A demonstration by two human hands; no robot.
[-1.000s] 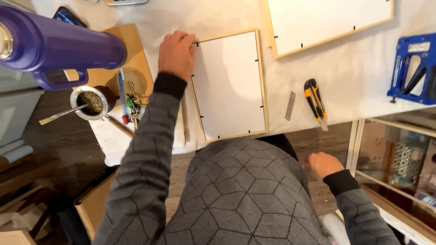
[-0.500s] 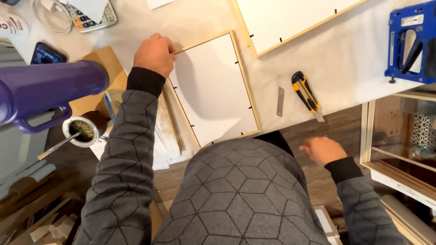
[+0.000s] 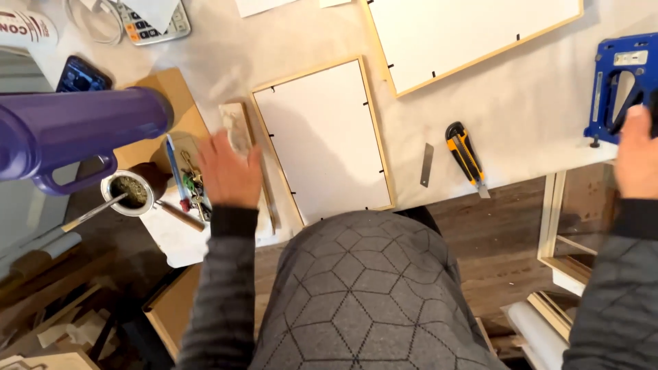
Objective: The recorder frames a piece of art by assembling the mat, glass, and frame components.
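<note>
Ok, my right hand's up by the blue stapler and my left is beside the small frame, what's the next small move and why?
Probably close the right hand around the blue stapler and lift it off the table. That hand already lies against the handle, while the small frame lies back up in front of you, with the left hand flat beside its edge, placed to steady it.

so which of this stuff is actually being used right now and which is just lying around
In use:
left hand over a wood strip
small frame beside it
right hand at the blue stapler

Lying about:
utility knife
loose blade
purple flask
calculator
phone
</note>
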